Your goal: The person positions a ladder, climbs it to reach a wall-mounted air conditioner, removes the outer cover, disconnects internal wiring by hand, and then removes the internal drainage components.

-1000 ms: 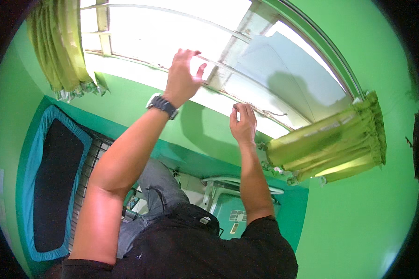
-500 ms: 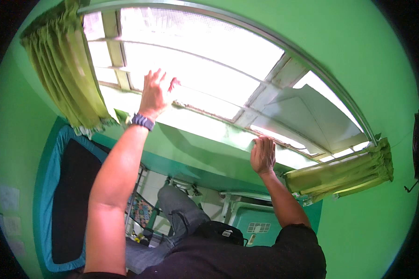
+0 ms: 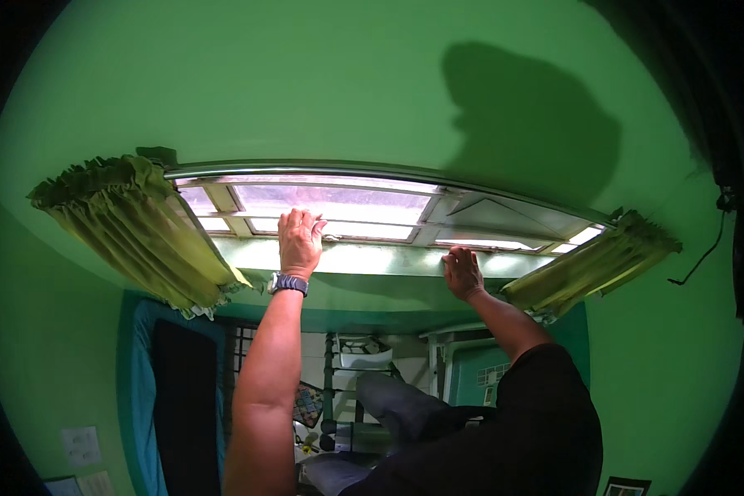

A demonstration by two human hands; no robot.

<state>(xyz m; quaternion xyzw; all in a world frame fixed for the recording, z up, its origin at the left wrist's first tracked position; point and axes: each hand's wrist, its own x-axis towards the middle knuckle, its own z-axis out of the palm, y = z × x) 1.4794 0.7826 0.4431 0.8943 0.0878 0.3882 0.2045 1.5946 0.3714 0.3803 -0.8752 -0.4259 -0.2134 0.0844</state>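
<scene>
My left hand (image 3: 299, 240), with a dark watch (image 3: 288, 283) on its wrist, is raised to the window (image 3: 364, 205). Its fingers bend over a thin horizontal window bar (image 3: 364, 221), the thumb standing off to the right. The fingertips' far side is hidden. Lower and to the right, my right hand (image 3: 463, 271) rests at the front edge of the pale green windowsill (image 3: 405, 258), fingers curled over it. Behind the right part of the window leans a grey, creased sheet (image 3: 508, 217). A small latch-like piece (image 3: 331, 238) lies beside my left hand.
Green curtains hang at the left (image 3: 132, 223) and right (image 3: 595, 264) under a metal rail (image 3: 306, 165). Below are a dark, teal-edged panel (image 3: 186, 397), a green-framed rack (image 3: 329, 388), my bent leg (image 3: 393, 405) and a teal lidded appliance (image 3: 467, 372).
My view has tilted, so the window sits lower and more wall shows above. My left hand's spread fingers have come together at the bar. My right hand stays at the sill.
</scene>
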